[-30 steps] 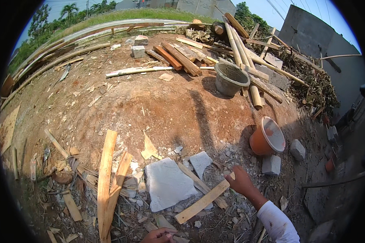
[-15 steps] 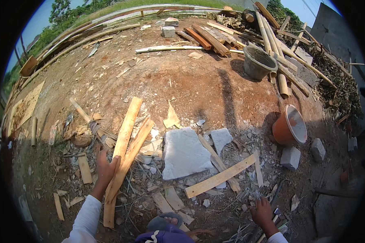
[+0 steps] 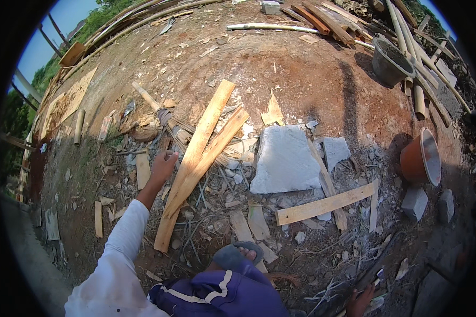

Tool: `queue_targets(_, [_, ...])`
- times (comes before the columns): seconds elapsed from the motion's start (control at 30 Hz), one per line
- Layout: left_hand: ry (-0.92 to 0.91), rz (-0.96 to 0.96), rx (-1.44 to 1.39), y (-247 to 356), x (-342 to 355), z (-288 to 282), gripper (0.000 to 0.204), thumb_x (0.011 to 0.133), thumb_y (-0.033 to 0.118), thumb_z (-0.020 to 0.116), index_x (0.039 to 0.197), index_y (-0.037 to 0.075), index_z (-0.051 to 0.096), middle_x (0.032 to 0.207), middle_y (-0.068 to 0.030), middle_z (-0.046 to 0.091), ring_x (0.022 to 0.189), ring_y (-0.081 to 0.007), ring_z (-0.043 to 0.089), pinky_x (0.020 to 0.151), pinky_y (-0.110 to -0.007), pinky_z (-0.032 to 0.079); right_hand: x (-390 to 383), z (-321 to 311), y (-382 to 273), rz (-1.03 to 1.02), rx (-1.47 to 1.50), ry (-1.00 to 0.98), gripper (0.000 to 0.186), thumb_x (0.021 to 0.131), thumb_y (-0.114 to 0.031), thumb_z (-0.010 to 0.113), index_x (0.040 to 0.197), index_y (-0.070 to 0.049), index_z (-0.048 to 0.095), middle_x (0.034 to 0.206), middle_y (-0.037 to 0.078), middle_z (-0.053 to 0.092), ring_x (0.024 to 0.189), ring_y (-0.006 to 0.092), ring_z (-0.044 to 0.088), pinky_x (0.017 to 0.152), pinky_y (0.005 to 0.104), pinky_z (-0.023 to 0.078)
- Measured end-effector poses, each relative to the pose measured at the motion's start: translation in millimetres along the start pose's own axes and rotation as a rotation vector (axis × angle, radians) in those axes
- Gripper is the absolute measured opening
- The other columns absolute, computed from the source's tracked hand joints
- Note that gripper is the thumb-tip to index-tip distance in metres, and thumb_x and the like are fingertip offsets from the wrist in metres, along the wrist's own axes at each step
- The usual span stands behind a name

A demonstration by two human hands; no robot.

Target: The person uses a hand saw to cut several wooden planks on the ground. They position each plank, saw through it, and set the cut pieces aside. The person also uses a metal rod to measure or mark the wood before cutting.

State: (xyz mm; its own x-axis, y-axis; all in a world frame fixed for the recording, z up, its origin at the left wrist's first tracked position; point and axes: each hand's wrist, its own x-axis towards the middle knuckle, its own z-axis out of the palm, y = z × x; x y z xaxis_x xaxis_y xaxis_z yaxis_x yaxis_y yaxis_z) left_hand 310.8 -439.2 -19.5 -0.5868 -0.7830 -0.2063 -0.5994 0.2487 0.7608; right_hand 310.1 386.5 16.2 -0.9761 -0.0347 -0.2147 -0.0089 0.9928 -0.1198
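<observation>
Planks on dirt grnd outdoors, nr wht slab; L hand beside.

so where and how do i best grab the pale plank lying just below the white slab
Probably by the left end of the pale plank, coming from the near left and clasping across its narrow width. That end juts past the wood strip it crosses, with nothing lying over it, while the right end meets a thin strip.
</observation>
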Motion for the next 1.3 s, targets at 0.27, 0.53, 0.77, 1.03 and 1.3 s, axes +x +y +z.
queue_targets(0.27, [-0.051, 0.258, 0.235, 28.8, -38.8, 10.7, 0.038, 0.09, 0.031, 0.081, 0.11, 0.0, 0.072, 0.087, -0.0109, 0.072, 0.077, -0.0241, 0.068, 0.075, -0.037, 0.054, -28.3, 18.7, 32.9, 0.148, -0.091, 0.007, 0.083, 0.1, -0.048, 0.063, 0.149, 0.015, 0.039, 0.156, 0.036, 0.037, 0.147, 0.0491, 0.033, 0.123, 0.0523, 0.028])
queue_targets(0.53, [-0.066, 0.53, 0.83, 59.2, -76.9, 51.3, 0.087, 0.076, 0.021, 0.089, 0.148, 0.009, 0.041, 0.116, -0.0166, 0.06, 0.112, -0.0388, 0.063, 0.087, -0.049, 0.056, -25.9, 42.0, 55.6, 0.215, 0.061, -0.014, 0.073, 0.093, -0.018, 0.068, 0.151, 0.009, 0.033, 0.156, 0.034, 0.036, 0.144, 0.0525, 0.037, 0.121, 0.0524, 0.031])
queue_targets(0.77, [-0.141, 0.357, 0.177, 57.6, -68.2, 53.7, 0.053, 0.086, 0.003, 0.063, 0.137, 0.002, 0.054, 0.103, -0.0178, 0.069, 0.092, -0.0322, 0.07, 0.074, -0.04, 0.06, -28.2, 35.8, 45.9, 0.308, 0.063, -0.071, 0.072, 0.094, -0.018, 0.069, 0.151, 0.009, 0.034, 0.155, 0.034, 0.038, 0.145, 0.051, 0.037, 0.121, 0.0513, 0.031])
queue_targets(1.03, [-0.559, -0.089, -0.598, 82.5, -63.3, 35.1, 0.054, 0.091, 0.019, 0.047, 0.139, -0.005, 0.05, 0.116, -0.019, 0.069, 0.085, -0.0206, 0.069, 0.059, -0.034, 0.06, -25.3, 45.2, 45.2, 0.264, 0.038, -0.067, 0.067, 0.089, -0.019, 0.072, 0.142, 0.009, 0.042, 0.141, 0.034, 0.049, 0.129, 0.0519, 0.051, 0.109, 0.0528, 0.043])
queue_targets(1.3, [-0.767, -0.091, -0.747, 118.1, -98.7, 38.3, 0.065, 0.093, 0.022, 0.062, 0.151, 0.002, 0.037, 0.116, -0.0189, 0.068, 0.083, -0.02, 0.067, 0.056, -0.032, 0.06, -31.6, 39.5, 51.6, 0.254, 0.031, -0.084, 0.057, 0.085, -0.022, 0.074, 0.128, 0.007, 0.051, 0.128, 0.032, 0.057, 0.117, 0.0513, 0.058, 0.1, 0.0558, 0.048])
